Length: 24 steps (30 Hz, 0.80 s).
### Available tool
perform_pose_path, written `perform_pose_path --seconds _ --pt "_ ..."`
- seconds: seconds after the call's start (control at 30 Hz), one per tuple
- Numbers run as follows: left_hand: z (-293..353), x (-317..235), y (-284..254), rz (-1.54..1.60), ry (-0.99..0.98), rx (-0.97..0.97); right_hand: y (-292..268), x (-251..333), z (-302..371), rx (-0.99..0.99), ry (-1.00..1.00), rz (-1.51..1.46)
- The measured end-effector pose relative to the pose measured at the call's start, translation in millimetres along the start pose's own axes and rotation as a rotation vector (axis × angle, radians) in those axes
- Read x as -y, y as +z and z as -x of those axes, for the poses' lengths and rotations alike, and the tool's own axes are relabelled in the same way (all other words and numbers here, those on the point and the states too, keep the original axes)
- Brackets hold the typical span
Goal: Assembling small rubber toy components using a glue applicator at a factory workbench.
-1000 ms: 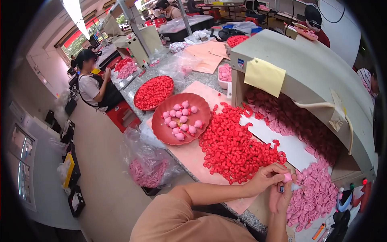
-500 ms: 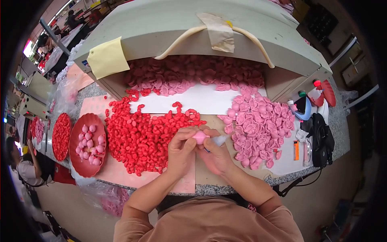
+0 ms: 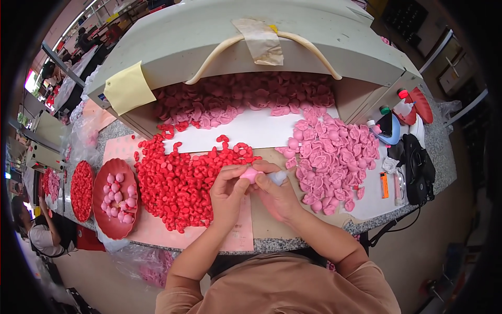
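Observation:
In front of my chest, both hands are brought together around a small round pink plastic piece (image 3: 251, 175). My left hand (image 3: 228, 192) pinches it between thumb and fingers. My right hand (image 3: 278, 198) is closed beside it, thumb and fingertips at the piece. Out of the right hand's grip juts a whitish, translucent thing (image 3: 277, 178) whose kind I cannot make out. To the left spreads a heap of small curved red pieces (image 3: 175, 188); on the right lies a pile of pink petal-like pieces (image 3: 327, 152), with round ones among them.
A grey metal housing (image 3: 209, 47) arches over the far table, with more pink pieces (image 3: 246, 94) beneath. At left stand a red dish (image 3: 116, 225) of pink balls and a dish of red pieces (image 3: 81, 191). An orange lighter (image 3: 384, 186) and black bag (image 3: 415, 170) lie right.
The view has shifted slightly. Both hands stay together at the pink piece, with only a small shift of the fingers. The piles and dishes look the same.

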<state>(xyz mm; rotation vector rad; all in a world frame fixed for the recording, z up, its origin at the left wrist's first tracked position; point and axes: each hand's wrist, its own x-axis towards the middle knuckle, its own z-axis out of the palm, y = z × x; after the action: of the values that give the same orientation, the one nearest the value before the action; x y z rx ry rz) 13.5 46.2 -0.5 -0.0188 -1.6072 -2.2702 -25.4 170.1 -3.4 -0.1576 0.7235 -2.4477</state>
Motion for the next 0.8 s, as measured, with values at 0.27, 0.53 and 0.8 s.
perform_pose_path --seconds 0.27,0.53,0.8 --pt "-3 -10 -11 -0.417 0.18 0.156 8 13 2 -0.04 -0.135 0.486" --pt "-5 -6 -8 -0.307 0.142 0.105 11 16 1 -0.035 -0.237 0.64" --pt "-8 -6 -6 0.305 -0.292 0.112 -1 13 -5 -0.029 -0.43 0.939"
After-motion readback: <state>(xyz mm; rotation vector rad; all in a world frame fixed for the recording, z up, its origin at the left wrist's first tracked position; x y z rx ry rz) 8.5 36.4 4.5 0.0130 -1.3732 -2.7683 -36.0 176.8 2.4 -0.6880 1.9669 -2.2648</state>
